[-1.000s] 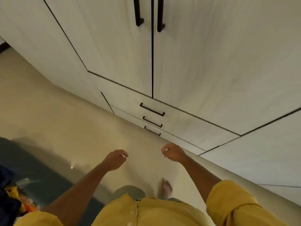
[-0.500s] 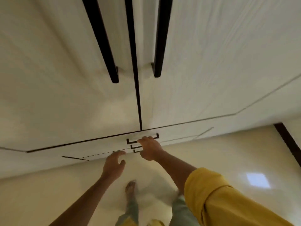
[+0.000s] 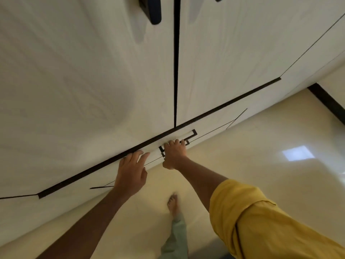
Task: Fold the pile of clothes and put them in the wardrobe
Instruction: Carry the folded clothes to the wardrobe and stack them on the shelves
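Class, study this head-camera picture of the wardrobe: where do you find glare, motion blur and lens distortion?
Head view: a bright square of glare sits on the glossy cream floor; the bare foot and the dark vertical door handle at the top edge are smeared by motion blur; wide-angle distortion tilts the straight black seams of the white wood-grain wardrobe; the right hand on the drawer handles looks fairly sharp.

Warm, dim-ish indoor light; bright square glare patch on glossy floor (image 3: 298, 152) at right. Wide-angle bends wardrobe (image 3: 84, 81) lines toward edges. Motion blur softens door handles (image 3: 152, 10) up top and bare foot (image 3: 173, 203); soft shadows on doors.
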